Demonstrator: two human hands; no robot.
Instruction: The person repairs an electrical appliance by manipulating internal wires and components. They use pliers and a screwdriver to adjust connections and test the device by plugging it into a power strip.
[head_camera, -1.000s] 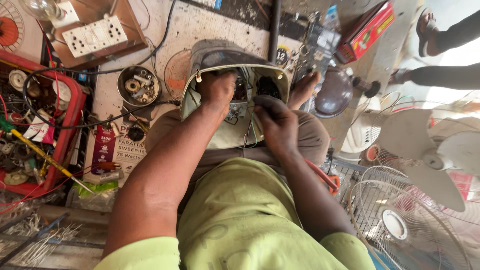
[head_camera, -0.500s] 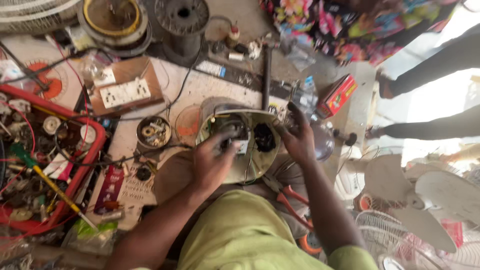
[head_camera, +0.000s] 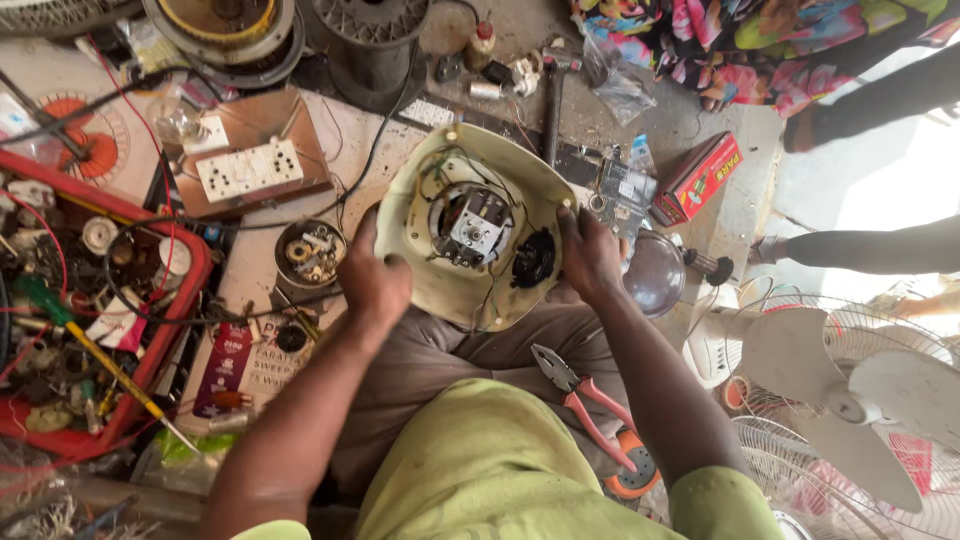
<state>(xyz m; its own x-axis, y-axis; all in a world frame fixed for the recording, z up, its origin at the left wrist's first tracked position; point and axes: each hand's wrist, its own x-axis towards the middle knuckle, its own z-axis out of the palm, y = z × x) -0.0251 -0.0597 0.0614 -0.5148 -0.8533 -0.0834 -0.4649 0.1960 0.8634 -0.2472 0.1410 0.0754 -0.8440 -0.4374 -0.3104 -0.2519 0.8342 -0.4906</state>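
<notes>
I note, working left to right: at nine o'clock of the view sits a red tray (head_camera: 196, 262) packed with small parts and tangled wires, a yellow-shafted screwdriver (head_camera: 110, 368) lying slantwise across its lower corner. At eleven o'clock a brown board carrying a white switch-and-socket plate (head_camera: 248, 170) lies flat on the floor, and just below it, toward the centre, a small round tin (head_camera: 310, 253) holds loose screws and fittings. My left hand (head_camera: 378, 282) grips the left rim of the cream fan housing (head_camera: 420, 262), fingers curled over the edge at its eight o'clock side, pinching the shell. The housing rests tilted on my lap at the centre of the view, open side up, with the motor (head_camera: 472, 226) exposed inside and thin wires trailing around it; a black round part sits at the housing's four o'clock. My right hand (head_camera: 590, 258) clasps the right rim at three o'clock, thumb over the edge, likewise closed on the shell. At six o'clock, red-handled pliers (head_camera: 585, 400) lie on my right thigh, jaws pointing toward the housing. At two o'clock a red box (head_camera: 698, 176) lies on the floor. At four o'clock white fan blades (head_camera: 850, 385) sit within a wire guard, well apart from my hands.
</notes>
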